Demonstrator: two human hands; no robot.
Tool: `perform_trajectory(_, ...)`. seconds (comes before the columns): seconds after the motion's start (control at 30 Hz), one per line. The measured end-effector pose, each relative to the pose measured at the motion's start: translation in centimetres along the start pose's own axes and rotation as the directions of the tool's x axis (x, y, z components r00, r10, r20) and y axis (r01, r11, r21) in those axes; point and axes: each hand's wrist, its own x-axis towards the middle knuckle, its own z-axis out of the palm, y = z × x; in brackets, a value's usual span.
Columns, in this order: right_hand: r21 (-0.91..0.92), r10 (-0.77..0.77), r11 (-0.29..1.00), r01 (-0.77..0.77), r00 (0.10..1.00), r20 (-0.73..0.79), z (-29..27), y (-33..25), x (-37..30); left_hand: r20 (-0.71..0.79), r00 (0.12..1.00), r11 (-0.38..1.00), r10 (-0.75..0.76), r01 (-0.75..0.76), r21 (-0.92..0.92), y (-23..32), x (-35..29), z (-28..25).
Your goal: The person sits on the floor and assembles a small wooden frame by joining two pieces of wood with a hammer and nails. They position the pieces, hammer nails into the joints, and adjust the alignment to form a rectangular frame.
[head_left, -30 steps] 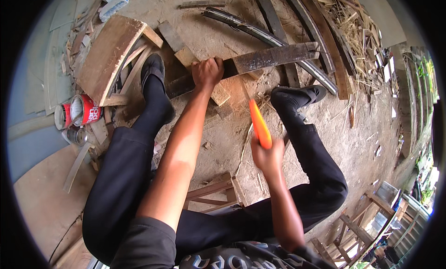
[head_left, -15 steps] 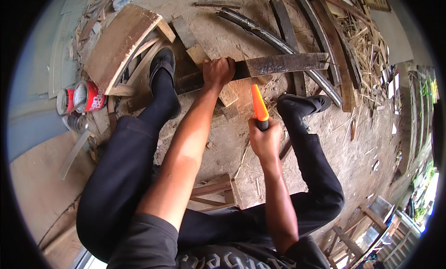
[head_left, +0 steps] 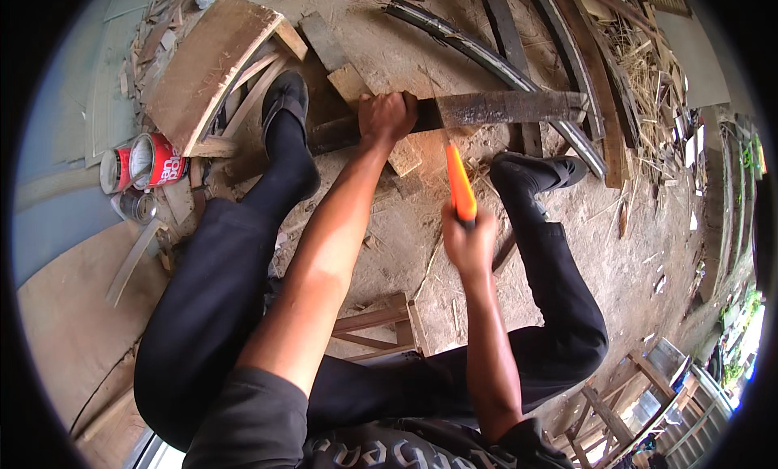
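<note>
A long dark wooden plank (head_left: 506,108) runs left to right across low wood blocks on the floor. My left hand (head_left: 387,116) is closed over it near its middle, pressing from above. In my right hand (head_left: 470,242) is a handsaw (head_left: 460,181) with an orange and black handle; the fist is wrapped round the handle's near end. Its thin blade is seen almost edge-on and meets the plank just right of my left hand. My left foot (head_left: 285,116), in a dark sandal, is at the plank's left part. How deep the cut goes is hidden.
A wooden box-like piece (head_left: 211,64) stands at the far left, with red cans (head_left: 158,161) near it. Long timber strips (head_left: 462,43) lie beyond the plank and at the right, beside straw and scraps (head_left: 648,104). A wooden frame (head_left: 373,323) is between my legs.
My right hand and the saw have shifted slightly nearer to me and to the right. My left hand keeps its grip on the plank. The view has shifted a little.
</note>
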Motion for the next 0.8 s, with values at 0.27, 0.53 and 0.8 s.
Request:
perform_trajectory(0.27,0.099,0.120,0.988,-0.119,0.993,-0.004,-1.9,-0.7,-2.0,0.005,1.000,1.000,-0.013,0.013,-0.014,0.1,0.5,-1.2)
perform_trajectory(0.53,-0.022,0.037,0.999,-0.037,0.999,0.022,-1.5,-1.2,-2.4,-0.044,0.999,0.999,0.015,-0.017,-0.036,0.0,0.2,-0.4)
perform_trajectory(0.8,-0.127,0.064,0.991,-0.051,0.993,0.096,-0.1,-0.9,0.9,-0.076,0.997,0.999,-0.002,0.005,0.050,-0.7,0.8,-0.4)
